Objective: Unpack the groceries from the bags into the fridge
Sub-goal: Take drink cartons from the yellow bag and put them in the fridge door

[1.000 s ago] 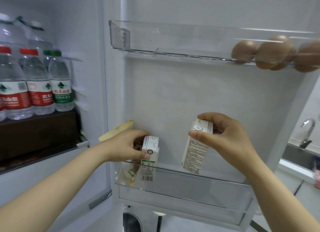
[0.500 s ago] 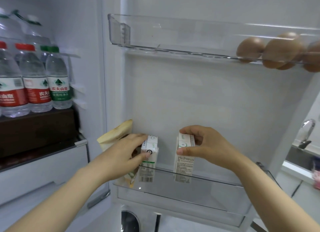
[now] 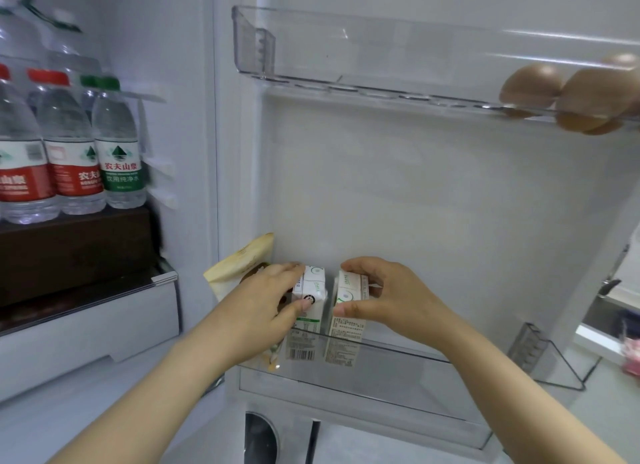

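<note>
Two small white-and-green milk cartons stand upright side by side in the clear lower door bin (image 3: 398,370) of the open fridge. My left hand (image 3: 266,304) grips the left carton (image 3: 308,321) from its left side. My right hand (image 3: 384,297) holds the top of the right carton (image 3: 346,328), thumb in front and fingers behind it. A narrow gap separates the two cartons. A yellowish pouch (image 3: 239,262) leans in the bin's left corner, partly hidden behind my left hand.
Brown eggs (image 3: 533,86) lie at the right end of the clear upper door bin (image 3: 346,55). Several water bottles (image 3: 72,152) stand on a dark box (image 3: 76,249) inside the fridge at left. A sink and counter (image 3: 609,311) show at far right.
My right hand has brought its carton left and down into the lower door bin, close beside the left carton. My left hand has stayed on the left carton.
</note>
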Action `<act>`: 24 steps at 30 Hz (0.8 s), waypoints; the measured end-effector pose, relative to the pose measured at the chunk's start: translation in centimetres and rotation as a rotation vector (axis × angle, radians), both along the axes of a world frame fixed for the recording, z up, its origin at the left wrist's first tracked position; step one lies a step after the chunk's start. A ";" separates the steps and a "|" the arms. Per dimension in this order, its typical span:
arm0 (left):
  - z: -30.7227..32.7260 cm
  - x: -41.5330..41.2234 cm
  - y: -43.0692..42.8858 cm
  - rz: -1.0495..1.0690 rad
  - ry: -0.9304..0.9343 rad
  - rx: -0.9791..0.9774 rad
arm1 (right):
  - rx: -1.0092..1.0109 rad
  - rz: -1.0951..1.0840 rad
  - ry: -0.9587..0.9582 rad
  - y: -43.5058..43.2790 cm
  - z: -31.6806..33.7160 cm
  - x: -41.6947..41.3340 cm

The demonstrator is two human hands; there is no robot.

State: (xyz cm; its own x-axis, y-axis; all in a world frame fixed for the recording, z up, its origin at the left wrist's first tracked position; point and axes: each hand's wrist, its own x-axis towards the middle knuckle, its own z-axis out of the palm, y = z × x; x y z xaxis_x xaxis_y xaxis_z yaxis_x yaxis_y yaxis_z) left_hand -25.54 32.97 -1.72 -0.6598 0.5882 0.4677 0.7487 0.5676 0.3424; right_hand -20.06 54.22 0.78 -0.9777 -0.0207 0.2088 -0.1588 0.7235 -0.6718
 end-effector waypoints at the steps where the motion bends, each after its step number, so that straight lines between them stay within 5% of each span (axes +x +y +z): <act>1: 0.1 0.0 0.0 -0.004 0.000 0.000 | 0.005 -0.002 0.005 -0.2 0.1 -0.1; 15: 0.0 0.2 -0.1 -0.014 -0.001 0.044 | 0.096 -0.073 0.143 -1.2 -0.4 -0.2; 24: 0.3 0.9 -0.2 -0.058 -0.017 0.225 | -0.048 -0.201 0.213 -0.6 0.0 4.0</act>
State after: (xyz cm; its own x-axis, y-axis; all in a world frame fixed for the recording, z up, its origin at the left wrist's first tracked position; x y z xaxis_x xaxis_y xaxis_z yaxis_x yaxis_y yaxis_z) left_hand -24.68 32.76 -1.37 -0.6365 0.5074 0.5809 0.7712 0.4314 0.4682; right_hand -16.05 53.63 0.81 -0.8951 0.1840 0.4061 -0.1565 0.7233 -0.6726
